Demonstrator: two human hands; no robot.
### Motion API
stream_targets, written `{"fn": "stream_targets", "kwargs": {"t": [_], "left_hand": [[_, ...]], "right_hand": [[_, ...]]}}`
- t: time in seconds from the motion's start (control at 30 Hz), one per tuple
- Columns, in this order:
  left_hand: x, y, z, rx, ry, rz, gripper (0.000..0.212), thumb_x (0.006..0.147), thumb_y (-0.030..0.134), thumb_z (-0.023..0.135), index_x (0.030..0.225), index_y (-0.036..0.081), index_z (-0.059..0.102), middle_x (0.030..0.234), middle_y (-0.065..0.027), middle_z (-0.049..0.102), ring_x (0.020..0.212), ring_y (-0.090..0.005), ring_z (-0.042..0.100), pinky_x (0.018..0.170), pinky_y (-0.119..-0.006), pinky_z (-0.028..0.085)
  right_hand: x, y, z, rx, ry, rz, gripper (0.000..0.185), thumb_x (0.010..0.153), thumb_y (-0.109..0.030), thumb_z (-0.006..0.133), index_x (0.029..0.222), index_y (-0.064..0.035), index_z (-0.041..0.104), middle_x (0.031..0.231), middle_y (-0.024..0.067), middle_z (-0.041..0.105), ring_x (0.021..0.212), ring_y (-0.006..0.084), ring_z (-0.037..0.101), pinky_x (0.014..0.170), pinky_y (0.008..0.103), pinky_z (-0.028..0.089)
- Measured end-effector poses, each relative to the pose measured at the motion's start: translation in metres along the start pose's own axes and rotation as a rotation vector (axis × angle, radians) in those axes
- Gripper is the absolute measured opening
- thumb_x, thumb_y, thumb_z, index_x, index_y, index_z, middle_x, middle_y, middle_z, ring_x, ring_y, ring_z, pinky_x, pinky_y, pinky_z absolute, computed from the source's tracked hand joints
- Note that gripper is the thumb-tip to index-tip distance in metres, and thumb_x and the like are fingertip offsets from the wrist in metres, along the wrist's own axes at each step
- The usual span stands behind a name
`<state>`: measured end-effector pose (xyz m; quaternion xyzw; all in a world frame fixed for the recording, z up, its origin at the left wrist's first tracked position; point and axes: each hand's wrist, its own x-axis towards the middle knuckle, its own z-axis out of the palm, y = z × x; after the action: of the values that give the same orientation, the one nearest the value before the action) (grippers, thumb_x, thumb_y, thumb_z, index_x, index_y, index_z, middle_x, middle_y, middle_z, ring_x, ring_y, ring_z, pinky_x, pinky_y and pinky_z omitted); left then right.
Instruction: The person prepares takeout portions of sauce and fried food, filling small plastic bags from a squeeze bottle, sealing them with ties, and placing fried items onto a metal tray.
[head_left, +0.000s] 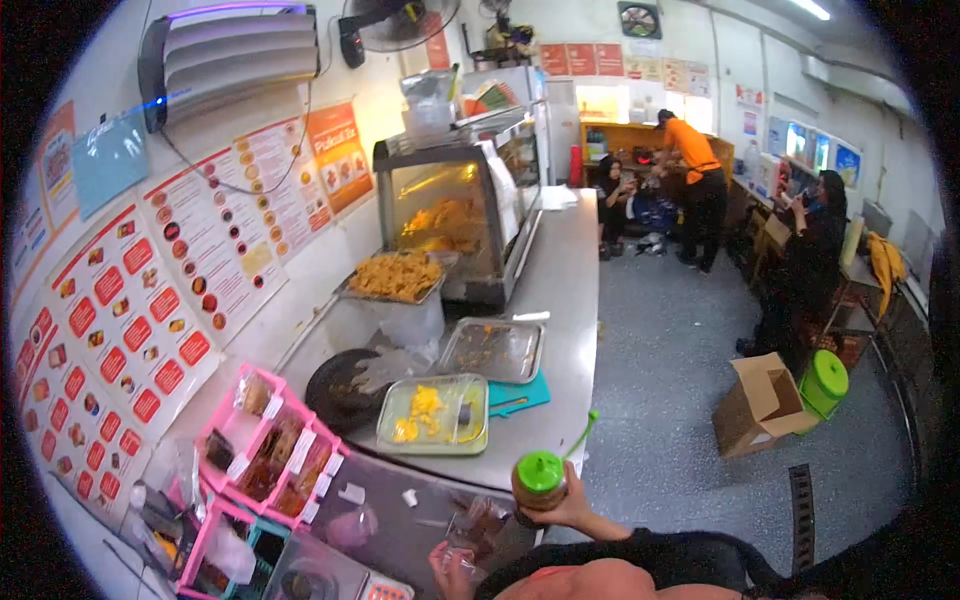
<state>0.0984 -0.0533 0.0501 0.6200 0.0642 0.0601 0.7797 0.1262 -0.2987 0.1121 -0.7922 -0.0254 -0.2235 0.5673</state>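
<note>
My right hand (564, 504) is closed around a jar with a bright green lid (540, 472) at the counter's near right corner; a green handle sticks up beside it. At the lower middle, my left hand (450, 570) holds a small clear plastic bag (459, 559). Above that hand, clear packets with dark brown contents (480, 521) lie on the grey counter (420, 491). Farther up the counter, a metal tray (433, 442) holds yellow food, partly mashed-looking. A pink divided organizer (281, 386) with packets stands left of both hands.
A black pan (337, 390), an emptied metal tray (525, 373), a teal board (536, 388) and fried food (397, 276) stand farther back near a heated display case (442, 217). A scale (307, 574) sits lower left. A cardboard box (757, 420) stands on the floor; several people are beyond.
</note>
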Motion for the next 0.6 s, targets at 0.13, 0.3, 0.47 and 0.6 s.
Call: {"fn": "stream_targets", "kwargs": {"t": [0.13, 0.3, 0.47, 0.6], "left_hand": [[0.020, -0.004, 0.030, -0.003, -0.165, 0.009, 0.051, 0.076, 0.016, 0.068, 0.113, 0.002, 0.037, 0.087, -0.0062, 0.061, 0.085, -0.0180, 0.059, 0.072, -0.034, 0.048], [0.029, -0.016, 0.079, 0.060, -0.398, 0.012, 0.050, 0.075, 0.016, 0.069, 0.113, 0.002, 0.039, 0.086, -0.0052, 0.061, 0.085, -0.0165, 0.059, 0.072, -0.033, 0.048], [0.031, 0.010, 0.135, 0.417, -0.810, 0.300, 0.052, 0.073, 0.017, 0.072, 0.113, 0.002, 0.041, 0.082, -0.0055, 0.059, 0.079, -0.0142, 0.058, 0.073, -0.029, 0.046], [0.032, 0.015, 0.157, 0.438, -0.757, 0.354, 0.048, 0.071, 0.014, 0.071, 0.110, 0.003, 0.045, 0.081, -0.0057, 0.060, 0.074, -0.0160, 0.058, 0.071, -0.030, 0.047]], "right_hand": [[-0.030, 0.013, -0.039, -0.057, 0.104, 0.043, 0.085, 0.049, -0.028, 0.086, 0.114, -0.0029, 0.039, 0.110, 0.0117, 0.051, 0.101, 0.0211, 0.054, 0.089, 0.0353, 0.041], [-0.043, 0.046, -0.073, -0.027, 0.257, 0.172, 0.085, 0.047, -0.034, 0.086, 0.112, -0.0020, 0.041, 0.105, 0.0135, 0.055, 0.099, 0.0219, 0.055, 0.084, 0.0349, 0.045], [-0.030, 0.059, -0.087, -0.044, 0.198, 0.080, 0.091, 0.047, -0.034, 0.086, 0.118, -0.0012, 0.038, 0.109, 0.0145, 0.052, 0.102, 0.0252, 0.053, 0.088, 0.0380, 0.042], [-0.016, 0.080, -0.089, 0.011, 0.130, 0.099, 0.093, 0.047, -0.034, 0.086, 0.118, -0.0017, 0.036, 0.108, 0.0152, 0.052, 0.102, 0.0264, 0.052, 0.087, 0.0379, 0.042]]}}
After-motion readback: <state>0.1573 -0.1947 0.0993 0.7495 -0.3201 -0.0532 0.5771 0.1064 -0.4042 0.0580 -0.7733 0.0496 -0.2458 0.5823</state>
